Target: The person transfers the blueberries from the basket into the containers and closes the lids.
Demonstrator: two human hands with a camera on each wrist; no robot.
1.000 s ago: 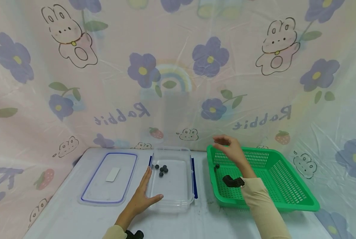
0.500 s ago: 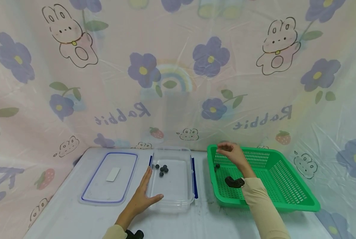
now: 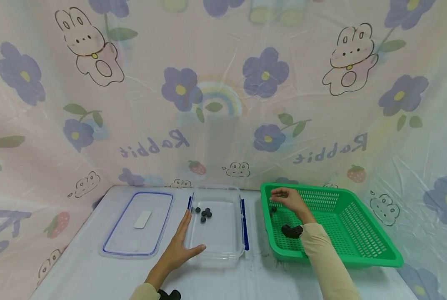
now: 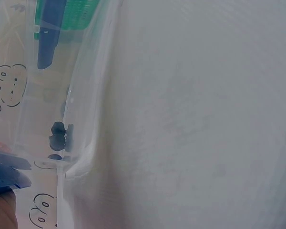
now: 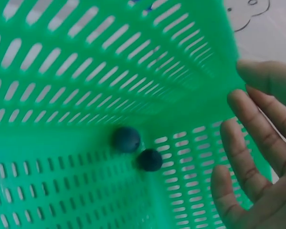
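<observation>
My left hand (image 3: 178, 246) rests with straight fingers against the left side of a clear plastic container (image 3: 223, 237), thumb apart near its front. Inside that container lie several dark blueberries (image 3: 204, 214), grouped toward the back left. Through its wall, the left wrist view also shows some blueberries (image 4: 57, 136). My right hand (image 3: 288, 201) hangs over the back left part of a green basket (image 3: 358, 246), fingers loosely bent and holding nothing. Below it, two blueberries, one larger (image 5: 126, 139) and one smaller (image 5: 150, 160), sit together in the basket's corner, apart from the fingers.
A clear lid (image 3: 123, 239) with a blue seal and a white label lies left of the container. Blue clips (image 3: 244, 225) stick out at the container's sides. A patterned curtain (image 3: 223, 137) hangs behind the white table (image 3: 208, 283).
My right hand has come down from above the basket's back rim into the basket, toward the blueberries. The left hand and the container have stayed in place.
</observation>
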